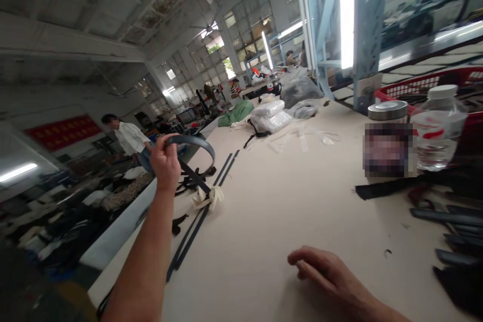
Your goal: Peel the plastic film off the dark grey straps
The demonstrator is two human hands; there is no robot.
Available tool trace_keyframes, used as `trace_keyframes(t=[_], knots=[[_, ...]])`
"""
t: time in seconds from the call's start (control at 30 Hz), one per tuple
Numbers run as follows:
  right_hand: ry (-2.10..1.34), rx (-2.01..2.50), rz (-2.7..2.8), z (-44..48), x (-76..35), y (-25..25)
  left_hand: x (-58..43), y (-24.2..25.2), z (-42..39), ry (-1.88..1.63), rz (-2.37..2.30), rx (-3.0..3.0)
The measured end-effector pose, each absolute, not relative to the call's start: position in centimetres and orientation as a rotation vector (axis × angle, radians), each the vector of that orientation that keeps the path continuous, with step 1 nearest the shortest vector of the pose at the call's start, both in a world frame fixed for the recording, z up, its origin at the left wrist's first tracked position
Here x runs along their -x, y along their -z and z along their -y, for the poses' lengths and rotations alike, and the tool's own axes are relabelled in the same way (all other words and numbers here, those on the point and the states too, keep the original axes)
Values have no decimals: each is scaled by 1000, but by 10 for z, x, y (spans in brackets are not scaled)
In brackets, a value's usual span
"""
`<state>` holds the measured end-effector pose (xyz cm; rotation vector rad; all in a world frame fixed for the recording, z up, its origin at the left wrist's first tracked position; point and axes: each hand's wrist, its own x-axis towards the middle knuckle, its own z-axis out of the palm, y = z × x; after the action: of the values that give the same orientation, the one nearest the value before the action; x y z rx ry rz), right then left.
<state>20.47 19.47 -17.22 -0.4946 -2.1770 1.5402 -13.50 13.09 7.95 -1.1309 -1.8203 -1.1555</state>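
My left hand [166,158] is raised above the left side of the table, its fingers wrapped round a black strap [194,142]. The strap bends in a loop and runs down towards a bunch of cream-coloured strips [209,198]. Flat on the table by these strips lie several long black strips [196,236], pointing away from me. My right hand [332,274] hovers low over the near part of the pale table [271,201]. Its fingers are loosely curled, with the thumb a little apart, and I see nothing held in them.
At right stand a lidded jar [388,110] and a clear plastic bottle [437,136], before a red basket [415,85]. Dark strips [453,217] lie at the right edge. Plastic bags [271,115] and green cloth [237,113] sit farther back. A person [132,138] stands beyond the left edge.
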Motion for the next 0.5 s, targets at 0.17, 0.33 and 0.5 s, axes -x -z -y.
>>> trace_keyframes(t=[0.17,0.33,0.5], knots=[[-1842,542,1487,-210,-213,176,23,-20,-103,759,1355,2074],[-2271,156,1393,-199,-219,174,-21,73,-118,340,1227,2314],[-2427,341,1377,-191,-211,175,-17,111,-165,366,1353,2596]])
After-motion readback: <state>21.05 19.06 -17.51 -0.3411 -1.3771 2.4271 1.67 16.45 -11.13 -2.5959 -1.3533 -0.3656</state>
